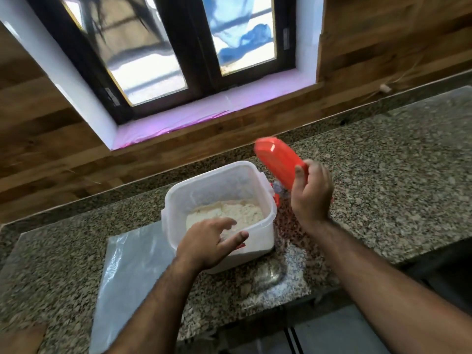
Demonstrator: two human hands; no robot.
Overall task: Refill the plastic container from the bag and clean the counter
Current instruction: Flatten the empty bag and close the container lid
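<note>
A square translucent plastic container (255, 241) stands open on the granite counter (383, 162), partly filled with pale flour (237, 213). My left hand (209, 244) rests on the container's near rim, fingers spread, gripping the wall. My right hand (310, 192) is raised to the right of the container and holds the red lid (277, 160) tilted in the air. A flat, clear plastic bag (130, 272) lies on the counter to the left of and under the container. A small red clip shows on the container's right side (276, 199).
A wood-panelled wall with a dark-framed window (178, 60) runs behind the counter. The counter's front edge drops off at the lower right, with a dark gap (447, 272) below. A whitish smear of flour (270, 274) lies in front of the container.
</note>
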